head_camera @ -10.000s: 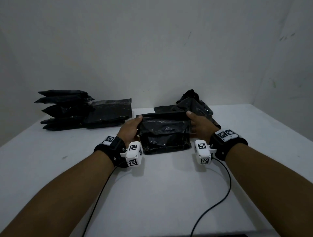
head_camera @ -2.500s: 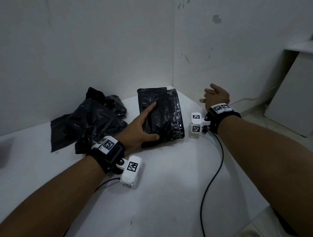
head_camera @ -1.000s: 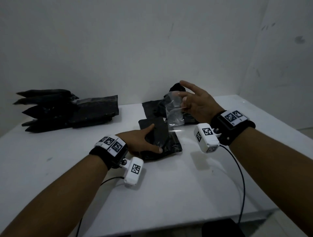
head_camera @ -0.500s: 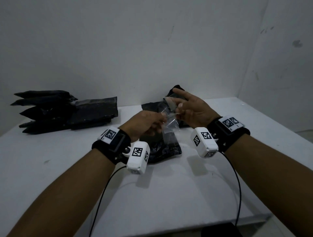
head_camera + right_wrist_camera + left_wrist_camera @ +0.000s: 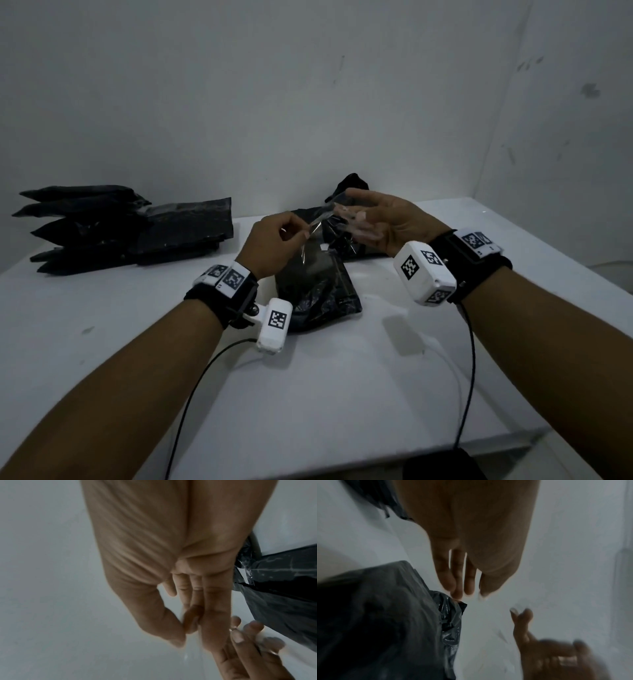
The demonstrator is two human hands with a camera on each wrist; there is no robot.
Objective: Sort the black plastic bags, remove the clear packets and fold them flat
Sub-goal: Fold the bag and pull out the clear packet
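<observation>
A clear packet [image 5: 320, 224] hangs in the air above the table, stretched between both hands. My left hand [image 5: 303, 234] pinches its left edge between thumb and fingertips. My right hand [image 5: 356, 216] holds its other end, thumb curled against a finger [image 5: 192, 619], index finger pointing out. Under the hands a folded black bag [image 5: 318, 294] lies flat on the table; it also shows in the left wrist view [image 5: 385, 615] and the right wrist view [image 5: 283, 601]. Loose crumpled black bags [image 5: 347, 183] lie behind it by the wall.
A stack of folded black bags [image 5: 137, 229] sits at the back left of the white table [image 5: 342, 394]. Walls close in behind and to the right. Two wrist cables [image 5: 471, 377] trail over the front edge, where a dark object [image 5: 442, 466] sits below.
A second ago my left hand rested on the folded bag; it rose and took the packet's left edge. Now the hands have drawn slightly apart, spreading the packet.
</observation>
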